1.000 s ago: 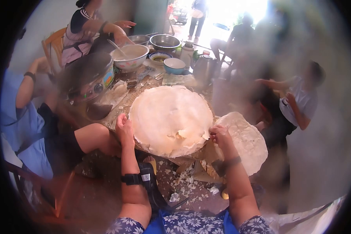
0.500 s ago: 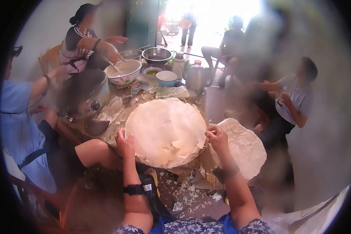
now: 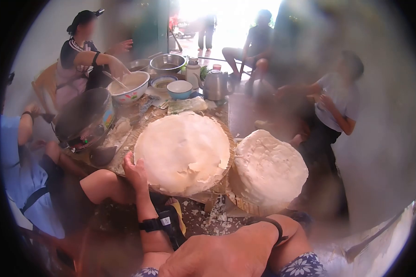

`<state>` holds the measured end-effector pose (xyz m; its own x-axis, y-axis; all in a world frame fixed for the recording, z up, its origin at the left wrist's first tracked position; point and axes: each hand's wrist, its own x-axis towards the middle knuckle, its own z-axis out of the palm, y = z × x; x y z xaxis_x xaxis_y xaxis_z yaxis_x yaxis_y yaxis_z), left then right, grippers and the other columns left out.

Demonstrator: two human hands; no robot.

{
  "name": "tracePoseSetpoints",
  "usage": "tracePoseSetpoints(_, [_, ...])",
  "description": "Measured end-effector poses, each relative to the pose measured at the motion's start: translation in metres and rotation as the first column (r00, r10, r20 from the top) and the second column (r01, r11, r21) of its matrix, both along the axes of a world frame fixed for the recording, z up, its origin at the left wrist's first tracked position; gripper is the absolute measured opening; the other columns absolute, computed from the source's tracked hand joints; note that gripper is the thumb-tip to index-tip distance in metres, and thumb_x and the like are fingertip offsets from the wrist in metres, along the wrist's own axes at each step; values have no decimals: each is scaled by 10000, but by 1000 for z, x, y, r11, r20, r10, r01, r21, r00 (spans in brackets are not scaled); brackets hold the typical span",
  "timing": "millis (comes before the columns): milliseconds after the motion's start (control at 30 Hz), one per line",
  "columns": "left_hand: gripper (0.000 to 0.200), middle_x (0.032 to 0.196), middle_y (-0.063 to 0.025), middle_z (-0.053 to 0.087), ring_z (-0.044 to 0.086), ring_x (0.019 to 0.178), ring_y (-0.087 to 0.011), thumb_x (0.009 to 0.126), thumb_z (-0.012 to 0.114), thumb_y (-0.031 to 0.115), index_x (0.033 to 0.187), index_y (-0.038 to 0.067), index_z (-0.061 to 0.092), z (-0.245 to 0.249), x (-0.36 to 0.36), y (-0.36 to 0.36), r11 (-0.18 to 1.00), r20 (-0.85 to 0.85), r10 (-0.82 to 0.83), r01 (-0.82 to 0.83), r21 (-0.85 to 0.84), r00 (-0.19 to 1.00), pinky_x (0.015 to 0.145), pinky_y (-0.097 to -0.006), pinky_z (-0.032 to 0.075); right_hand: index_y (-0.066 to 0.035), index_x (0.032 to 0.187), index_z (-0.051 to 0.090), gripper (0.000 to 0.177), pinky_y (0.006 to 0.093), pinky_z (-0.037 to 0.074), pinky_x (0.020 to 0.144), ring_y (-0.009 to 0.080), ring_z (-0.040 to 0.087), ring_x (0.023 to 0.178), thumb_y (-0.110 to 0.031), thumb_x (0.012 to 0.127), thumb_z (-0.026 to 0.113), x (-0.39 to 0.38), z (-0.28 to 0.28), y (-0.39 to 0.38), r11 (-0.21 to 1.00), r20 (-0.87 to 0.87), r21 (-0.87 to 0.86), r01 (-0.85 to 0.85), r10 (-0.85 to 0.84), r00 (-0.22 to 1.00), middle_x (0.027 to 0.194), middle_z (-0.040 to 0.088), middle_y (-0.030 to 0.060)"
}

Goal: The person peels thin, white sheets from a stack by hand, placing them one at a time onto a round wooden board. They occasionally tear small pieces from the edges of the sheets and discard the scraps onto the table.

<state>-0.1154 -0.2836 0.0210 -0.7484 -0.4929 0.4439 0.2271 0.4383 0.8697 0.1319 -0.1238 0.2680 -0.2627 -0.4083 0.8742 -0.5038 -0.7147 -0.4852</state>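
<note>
A large, thin, round, pale pancake (image 3: pixel 182 145) with a ragged, torn front edge lies on a round woven tray (image 3: pixel 231 159) in front of me. My left hand (image 3: pixel 135 171) is at the tray's left rim, its thumb beside the pancake and its fingers around the outside. Close to the camera at the bottom is my right hand (image 3: pixel 212 256), back upward and apart from the tray; its fingers are out of sight. To the right, a thick stack of similar pale rounds (image 3: pixel 270 168) rests on another woven base.
A person at the back left has a hand at a floral basin (image 3: pixel 131 94) of pale batter. Nearby are a dark round pan (image 3: pixel 83 117), a blue bowl (image 3: pixel 179 91), a metal bowl (image 3: pixel 168 63), a thermos (image 3: pixel 192 74) and a kettle (image 3: pixel 216 86). Other people sit left, right and by the doorway. Flakes litter the floor.
My right hand has left the tray's right rim and come back towards my body, close to the camera. My left hand stays at the left rim. The view has shifted slightly.
</note>
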Motion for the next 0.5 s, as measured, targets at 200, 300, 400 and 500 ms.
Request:
tracePoseSetpoints(200, [432, 1167, -191, 507, 473, 1118, -328, 738, 596, 78, 1151, -18, 510, 8, 5, -1, 1000, 13, 7, -7, -7, 1000, 984, -389, 352, 9, 892, 664, 164, 305, 480, 564, 259, 606, 664, -137, 876, 591, -8, 3, 2, 1000, -56, 20, -14, 15, 998, 792, 604, 138])
tracePoseSetpoints(300, [421, 1169, -191, 506, 466, 1125, -329, 741, 591, 79, 1143, -18, 511, 12, 8, -2, 1000, 5, 14, -14, 14, 1000, 989, -390, 347, 7, 866, 667, 158, 301, 477, 552, 251, 599, 639, -132, 874, 591, -8, 9, 3, 997, -87, 7, 72, -72, 994, 772, 601, 135])
tracePoseSetpoints(400, [411, 1171, -190, 505, 460, 1134, -330, 745, 587, 79, 1137, -17, 512, 15, 12, -1, 1000, 22, 21, -22, 21, 1000, 993, -390, 342, 5, 856, 666, 139, 299, 472, 545, 244, 594, 634, -117, 863, 600, -9, 6, 4, 987, -163, -27, 157, -159, 974, 756, 595, 126])
tracePoseSetpoints(500, [403, 1171, -188, 505, 457, 1138, -328, 749, 584, 75, 1136, -12, 513, 18, 11, 0, 999, -8, 41, -41, 14, 999, 993, -394, 341, 7, 867, 663, 122, 300, 463, 534, 239, 591, 629, -99, 858, 601, -11, 3, 3, 970, -242, -90, 226, -241, 940, 748, 591, 120])
